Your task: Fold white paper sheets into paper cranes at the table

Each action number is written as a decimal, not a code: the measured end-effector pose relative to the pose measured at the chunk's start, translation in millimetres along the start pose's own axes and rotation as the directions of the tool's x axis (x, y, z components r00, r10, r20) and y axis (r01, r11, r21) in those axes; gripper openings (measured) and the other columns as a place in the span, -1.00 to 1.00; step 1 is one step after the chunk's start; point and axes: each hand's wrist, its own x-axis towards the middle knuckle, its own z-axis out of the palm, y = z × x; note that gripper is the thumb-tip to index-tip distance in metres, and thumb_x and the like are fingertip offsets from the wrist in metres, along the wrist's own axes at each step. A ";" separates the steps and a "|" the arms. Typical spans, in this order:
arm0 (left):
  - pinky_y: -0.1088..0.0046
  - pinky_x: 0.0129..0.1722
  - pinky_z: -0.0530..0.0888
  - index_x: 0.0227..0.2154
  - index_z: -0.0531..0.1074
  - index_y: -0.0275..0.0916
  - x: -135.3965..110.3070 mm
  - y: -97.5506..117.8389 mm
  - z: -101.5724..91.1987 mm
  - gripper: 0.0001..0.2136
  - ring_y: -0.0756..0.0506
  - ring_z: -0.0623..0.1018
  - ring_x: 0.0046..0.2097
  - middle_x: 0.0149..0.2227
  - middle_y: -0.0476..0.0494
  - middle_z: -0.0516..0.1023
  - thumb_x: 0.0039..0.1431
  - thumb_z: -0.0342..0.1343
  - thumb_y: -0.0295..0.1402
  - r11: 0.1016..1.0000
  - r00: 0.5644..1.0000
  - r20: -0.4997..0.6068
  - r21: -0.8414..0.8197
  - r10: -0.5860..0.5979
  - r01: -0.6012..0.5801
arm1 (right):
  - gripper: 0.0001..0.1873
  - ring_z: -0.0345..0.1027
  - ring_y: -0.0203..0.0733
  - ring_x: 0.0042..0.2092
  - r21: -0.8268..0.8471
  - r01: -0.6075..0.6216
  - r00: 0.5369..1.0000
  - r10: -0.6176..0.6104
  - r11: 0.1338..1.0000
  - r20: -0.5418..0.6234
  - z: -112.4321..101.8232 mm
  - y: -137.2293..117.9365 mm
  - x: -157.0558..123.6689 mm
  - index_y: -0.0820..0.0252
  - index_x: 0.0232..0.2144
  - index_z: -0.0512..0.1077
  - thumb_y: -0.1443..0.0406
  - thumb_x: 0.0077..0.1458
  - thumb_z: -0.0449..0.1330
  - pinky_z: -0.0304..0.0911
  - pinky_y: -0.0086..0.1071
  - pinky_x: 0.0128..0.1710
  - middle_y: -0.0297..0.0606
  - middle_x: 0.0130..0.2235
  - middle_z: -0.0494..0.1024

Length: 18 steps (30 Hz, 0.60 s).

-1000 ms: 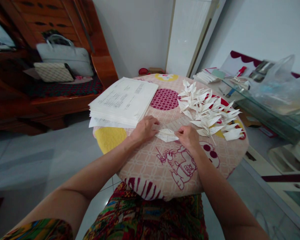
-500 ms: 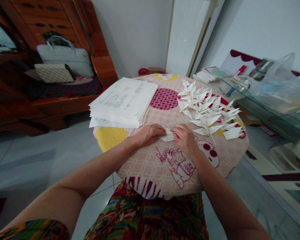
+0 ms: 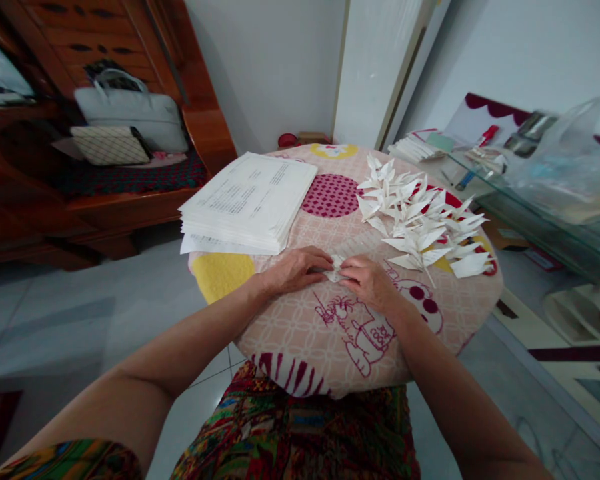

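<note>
A small folded piece of paper (image 3: 335, 272) lies on the cloth-covered round table (image 3: 290, 327), partly covered by my fingers. My left hand (image 3: 300, 268) rests on the cloth with its fingers closed on the paper's left side. Against the right side, the fingers and thumb of my right hand (image 3: 369, 281) pinch the paper. Just beyond both hands lies a strip of thin, pale paper (image 3: 357, 244). Several white folded paper cranes (image 3: 415, 220) are heaped together to the right of my right hand.
A thick stack of printed sheets (image 3: 250, 200) lies at the table's back left. On the right, a glass shelf (image 3: 545, 213) holds a clear plastic bag (image 3: 565, 163) and more papers. A wooden bench (image 3: 145, 213) with a grey handbag (image 3: 135, 117) stands at the left.
My right hand has shifted slightly and its fingers have come down flatter over the paper. The paper between my hands shows less of its surface. My left hand has stayed nearly in place.
</note>
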 end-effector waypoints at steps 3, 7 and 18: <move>0.30 0.03 0.52 -0.15 0.59 -0.27 0.2 1.2 0.4 -0.83 -0.13 0.59 -0.01 -0.05 -0.24 0.62 0.24 0.17 -0.40 1.000 1.000 -0.018 -0.031 -0.007 0.006 | -0.87 0.39 -0.11 -0.17 -0.030 0.009 1.000 -0.009 1.000 0.000 -0.5 -1.4 -0.1 0.21 -0.38 0.58 0.45 0.17 0.25 0.28 -0.26 -0.13 -0.15 -0.23 0.57; 0.30 0.01 0.52 -0.15 0.58 -0.28 0.0 1.0 0.7 -0.83 -0.13 0.60 -0.02 -0.07 -0.25 0.62 0.24 0.17 -0.40 0.999 1.000 -0.026 -0.038 -0.007 0.006 | -0.93 0.37 -0.11 -0.17 -0.092 0.028 0.999 -0.026 0.995 0.029 -2.9 -4.7 0.1 0.23 -0.36 0.55 0.44 0.15 0.27 0.26 -0.28 -0.15 -0.14 -0.24 0.55; 0.28 0.01 0.51 -0.09 0.54 -0.28 1.1 2.4 0.5 -0.79 -0.14 0.59 -0.02 -0.08 -0.25 0.62 0.25 0.17 -0.38 1.000 1.000 -0.018 0.015 -0.009 0.009 | -0.91 0.33 -0.15 -0.22 -0.181 0.033 0.998 -0.023 0.983 0.054 -1.9 -8.2 -1.4 0.21 -0.34 0.51 0.43 0.20 0.22 0.20 -0.32 -0.20 -0.19 -0.30 0.49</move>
